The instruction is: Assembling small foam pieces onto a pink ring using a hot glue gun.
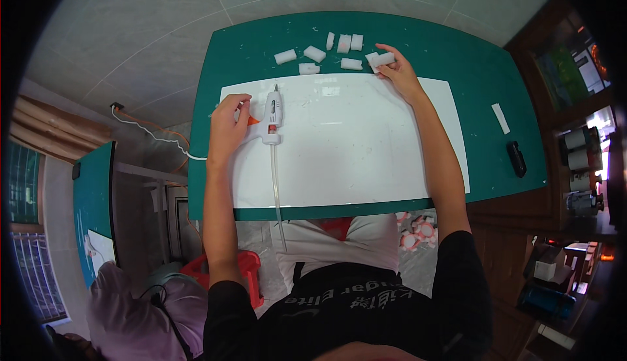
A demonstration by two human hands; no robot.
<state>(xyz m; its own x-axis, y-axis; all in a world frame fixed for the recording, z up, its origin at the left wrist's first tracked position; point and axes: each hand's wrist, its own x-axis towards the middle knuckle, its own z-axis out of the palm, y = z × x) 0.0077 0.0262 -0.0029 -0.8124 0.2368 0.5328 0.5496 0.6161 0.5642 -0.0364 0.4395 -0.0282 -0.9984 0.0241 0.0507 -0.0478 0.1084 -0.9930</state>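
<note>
A white hot glue gun (273, 109) lies on its side on the white board (353, 145), with an orange trigger and a long clear glue stick (275, 178) running from its back past the near table edge. My left hand (230, 118) rests just left of it, fingers curled together; whatever they hold, if anything, is hidden. At the board's far right edge, my right hand (397, 73) pinches a white foam block (384, 60). Another white piece shows right beside that block, partly overlapped. Several similar foam blocks (315, 53) are scattered to the left of this hand.
The green tabletop (483, 99) carries a white strip (500, 118) and a black object (516, 158) at right. A white cable (157, 140) runs left to a wall socket. A red stool (248, 271) and pink-white round pieces (418, 233) are below. Another person (140, 309) sits at lower left.
</note>
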